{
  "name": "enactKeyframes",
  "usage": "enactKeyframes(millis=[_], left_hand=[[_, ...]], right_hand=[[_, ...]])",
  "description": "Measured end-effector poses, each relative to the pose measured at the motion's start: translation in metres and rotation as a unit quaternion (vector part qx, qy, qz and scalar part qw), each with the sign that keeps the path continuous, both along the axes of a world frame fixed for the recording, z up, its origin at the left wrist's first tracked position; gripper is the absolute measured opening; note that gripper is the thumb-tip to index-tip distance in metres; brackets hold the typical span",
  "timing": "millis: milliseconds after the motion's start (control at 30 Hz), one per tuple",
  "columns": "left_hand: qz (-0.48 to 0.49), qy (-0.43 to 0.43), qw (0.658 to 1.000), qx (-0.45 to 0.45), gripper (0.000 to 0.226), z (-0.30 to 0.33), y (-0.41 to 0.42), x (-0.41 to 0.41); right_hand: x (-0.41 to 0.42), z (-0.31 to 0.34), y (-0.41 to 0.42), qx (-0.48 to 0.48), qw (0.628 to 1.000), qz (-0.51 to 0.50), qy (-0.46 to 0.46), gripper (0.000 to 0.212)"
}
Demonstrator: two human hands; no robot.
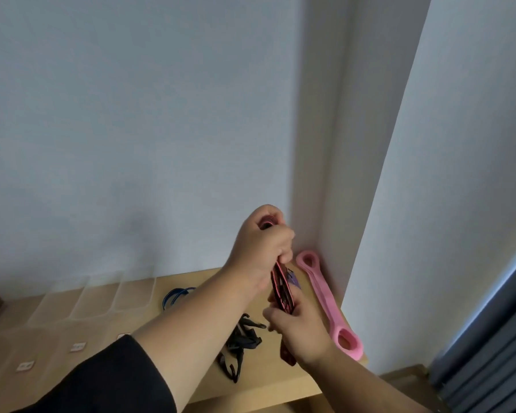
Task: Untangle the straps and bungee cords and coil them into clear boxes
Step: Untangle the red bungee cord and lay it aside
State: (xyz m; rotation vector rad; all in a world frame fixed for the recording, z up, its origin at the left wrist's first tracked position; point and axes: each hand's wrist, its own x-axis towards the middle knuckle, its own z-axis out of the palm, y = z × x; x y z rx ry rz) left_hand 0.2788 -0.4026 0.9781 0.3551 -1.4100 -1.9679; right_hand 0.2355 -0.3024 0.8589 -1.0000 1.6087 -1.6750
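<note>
A: Pale blue-grey wall (131, 114) fills most of the view, with a white corner post (325, 129) at about one o'clock and a grey curtain (489, 338) down at four o'clock.

B: And under that?

A: Light wooden worktop (280, 386) across the bottom, from eight o'clock over to four. Clear boxes (96, 296) stand in a row on it at eight o'clock, near the wall.

B: Where are the arms?

A: They come in from six o'clock. A black sleeve (102, 380) covers the left upper forearm. The left hand (262, 242) is raised near the centre, fingers closed around the top of a bundled red-and-black strap (282, 289). The strap hangs down to the right hand (298, 326) at five o'clock, whose fingers are wrapped around its lower end, just above the worktop.

B: What else lies there?

A: A pink resistance band (325, 296) lies flat along the wall at four o'clock, just beside the right hand. A heap of black straps (239, 344) lies at six o'clock, between the two forearms. A blue bungee cord (176, 295) sits at seven o'clock, between the boxes and the left forearm. Something purple (294, 278) shows behind the held strap; I cannot tell what it is.
</note>
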Motion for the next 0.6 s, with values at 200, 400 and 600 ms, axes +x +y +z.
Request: enactKeyframes(millis=[200, 400, 600], left_hand=[[0.089, 0.014, 0.986, 0.139, 0.023, -0.045, -0.054, 0.026], [0.123, 0.012, 0.944, 0.305, 0.018, -0.103, -0.079, 0.034], [0.058, -0.08, 0.967, 0.237, 0.006, -0.11, -0.097, 0.023]], right_hand=[[-0.015, 0.007, 0.003, 0.0, 0.997, -0.017, -0.078, 0.014], [-0.015, -0.007, -0.001, 0.18, 0.98, 0.06, 0.056, 0.023], [-0.001, -0.042, -0.012, 0.275, 0.925, -0.016, 0.262, 0.02]])
